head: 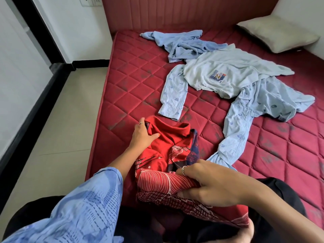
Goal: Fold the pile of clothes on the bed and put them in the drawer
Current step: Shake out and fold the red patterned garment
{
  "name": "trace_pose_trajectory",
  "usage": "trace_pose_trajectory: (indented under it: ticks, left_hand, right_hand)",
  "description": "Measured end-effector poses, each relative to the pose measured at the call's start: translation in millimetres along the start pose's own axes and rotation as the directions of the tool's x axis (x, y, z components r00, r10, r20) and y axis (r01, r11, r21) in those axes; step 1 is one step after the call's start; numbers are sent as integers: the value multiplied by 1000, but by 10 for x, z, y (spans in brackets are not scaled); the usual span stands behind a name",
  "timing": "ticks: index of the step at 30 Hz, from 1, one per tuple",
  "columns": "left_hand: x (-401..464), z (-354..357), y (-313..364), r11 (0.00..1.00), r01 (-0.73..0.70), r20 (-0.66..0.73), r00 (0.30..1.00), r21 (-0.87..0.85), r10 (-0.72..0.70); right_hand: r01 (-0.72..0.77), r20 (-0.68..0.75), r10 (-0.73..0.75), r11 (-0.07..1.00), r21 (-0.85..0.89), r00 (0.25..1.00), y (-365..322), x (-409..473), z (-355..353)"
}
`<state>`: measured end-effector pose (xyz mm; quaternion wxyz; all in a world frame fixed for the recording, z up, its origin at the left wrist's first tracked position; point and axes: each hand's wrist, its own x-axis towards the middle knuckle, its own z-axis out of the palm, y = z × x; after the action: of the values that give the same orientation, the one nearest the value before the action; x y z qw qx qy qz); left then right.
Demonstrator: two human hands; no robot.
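A red patterned shirt (168,148) lies crumpled at the near edge of the red quilted mattress (131,81). My left hand (142,135) grips its far left edge near the collar. My right hand (208,183) pinches a bunch of its striped red fabric close to me. Farther back lie a pale shirt with a chest logo (226,74), a light blue printed long-sleeved shirt (254,102) partly under it, and a crumpled blue garment (182,44) behind them. No drawer is in view.
A beige pillow (278,32) rests at the far right against the padded red headboard (184,13). Pale tiled floor (61,120) runs along the bed's left side, bounded by a white wall with a black skirting. My legs in dark fabric are at the bottom.
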<state>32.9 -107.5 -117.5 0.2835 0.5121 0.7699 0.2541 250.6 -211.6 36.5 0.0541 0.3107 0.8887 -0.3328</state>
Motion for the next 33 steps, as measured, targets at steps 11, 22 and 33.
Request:
trace_pose_trajectory:
  ticks: [11, 22, 33]
  left_hand:
    - [85, -84, 128, 726, 340, 380, 917, -597, -117]
    - [-13, -90, -253, 985, 163, -44, 985, -48, -165]
    - [-536, -257, -499, 885, 265, 43, 962, -382, -269]
  right_hand:
    - [112, 213, -113, 994, 16, 971, -101, -79, -28]
    - [42, 413, -40, 999, 3, 910, -100, 293, -307]
    - [-334, -347, 182, 827, -452, 920, 596, 1373, -389]
